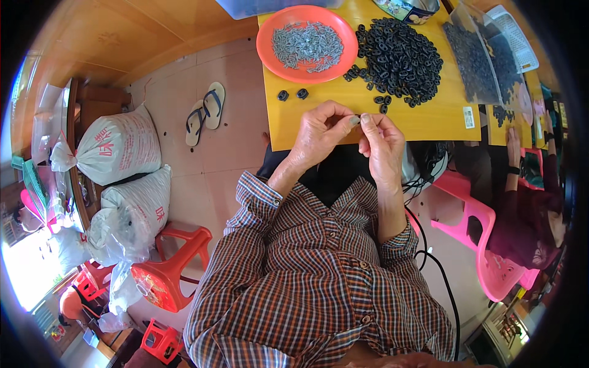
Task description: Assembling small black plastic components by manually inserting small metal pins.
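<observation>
My left hand (320, 134) and my right hand (384, 142) meet above the near edge of the yellow table (285, 132). Thumb and fingers of both are pinched together, tip to tip. A tiny dark bit shows between the fingertips, too covered to name. Beyond my left hand two small black pieces (292, 95) stand apart on the tabletop. Farther back, an orange-red plate (265, 52) holds a heap of small grey metal screws or pins (308, 46). To its right lies a big pile of small black plastic parts (402, 61), with a few strays at its near side.
A clear bin (472, 61) of black parts and a tin (414, 9) stand at the back right. Another person's hand (514, 147) rests at a table on the right, near a pink chair (469, 208). Left are white sacks (119, 144), sandals (205, 113) and a red stool (169, 270).
</observation>
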`<state>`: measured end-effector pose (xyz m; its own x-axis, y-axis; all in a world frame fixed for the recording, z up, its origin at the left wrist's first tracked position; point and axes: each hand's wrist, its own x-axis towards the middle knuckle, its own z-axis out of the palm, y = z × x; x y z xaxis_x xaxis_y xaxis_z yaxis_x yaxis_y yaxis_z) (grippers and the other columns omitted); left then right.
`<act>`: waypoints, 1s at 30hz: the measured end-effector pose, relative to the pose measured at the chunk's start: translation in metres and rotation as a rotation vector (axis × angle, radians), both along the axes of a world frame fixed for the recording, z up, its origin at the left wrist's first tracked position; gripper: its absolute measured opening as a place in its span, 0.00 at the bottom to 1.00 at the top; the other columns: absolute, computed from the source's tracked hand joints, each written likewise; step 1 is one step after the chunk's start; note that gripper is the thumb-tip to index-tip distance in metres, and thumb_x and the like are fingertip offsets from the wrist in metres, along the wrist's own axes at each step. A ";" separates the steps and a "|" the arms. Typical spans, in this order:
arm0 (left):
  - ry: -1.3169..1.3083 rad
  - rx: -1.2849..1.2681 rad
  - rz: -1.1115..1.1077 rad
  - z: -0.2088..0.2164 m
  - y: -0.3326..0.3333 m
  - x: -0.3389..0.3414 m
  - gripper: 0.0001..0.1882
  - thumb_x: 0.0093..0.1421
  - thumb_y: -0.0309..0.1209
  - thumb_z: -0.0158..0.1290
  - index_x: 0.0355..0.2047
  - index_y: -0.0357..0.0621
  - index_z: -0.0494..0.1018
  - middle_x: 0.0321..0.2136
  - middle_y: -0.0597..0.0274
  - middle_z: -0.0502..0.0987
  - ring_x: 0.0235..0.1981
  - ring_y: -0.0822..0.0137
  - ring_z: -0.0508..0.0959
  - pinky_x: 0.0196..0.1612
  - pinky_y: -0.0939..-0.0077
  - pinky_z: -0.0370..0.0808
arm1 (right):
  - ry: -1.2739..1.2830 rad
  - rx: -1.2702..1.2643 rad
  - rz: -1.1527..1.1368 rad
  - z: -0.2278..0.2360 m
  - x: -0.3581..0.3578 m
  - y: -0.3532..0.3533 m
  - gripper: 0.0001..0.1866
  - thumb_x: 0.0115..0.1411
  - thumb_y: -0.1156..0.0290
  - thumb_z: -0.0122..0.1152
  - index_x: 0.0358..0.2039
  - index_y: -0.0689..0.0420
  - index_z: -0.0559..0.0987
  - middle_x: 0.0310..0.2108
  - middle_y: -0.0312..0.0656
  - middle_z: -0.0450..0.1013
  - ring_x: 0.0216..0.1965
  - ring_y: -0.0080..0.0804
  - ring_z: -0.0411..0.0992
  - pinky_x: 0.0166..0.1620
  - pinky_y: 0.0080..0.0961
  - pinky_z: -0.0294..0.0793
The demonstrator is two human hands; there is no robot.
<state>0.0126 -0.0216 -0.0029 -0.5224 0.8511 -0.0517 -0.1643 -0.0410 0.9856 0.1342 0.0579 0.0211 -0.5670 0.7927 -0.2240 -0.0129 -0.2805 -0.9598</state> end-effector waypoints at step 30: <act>0.065 -0.052 -0.075 -0.005 0.009 0.020 0.05 0.60 0.21 0.53 0.36 0.33 0.75 0.30 0.62 0.75 0.28 0.76 0.76 0.29 0.84 0.75 | -0.100 -0.038 0.079 -0.006 0.027 0.019 0.07 0.62 0.69 0.58 0.33 0.60 0.76 0.22 0.32 0.72 0.17 0.13 0.64 0.20 0.10 0.60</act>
<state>0.0325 -0.0123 -0.0081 -0.4607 0.8852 -0.0645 -0.1003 0.0202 0.9948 0.1609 0.0766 0.0152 -0.6007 0.7362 -0.3117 0.1062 -0.3129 -0.9438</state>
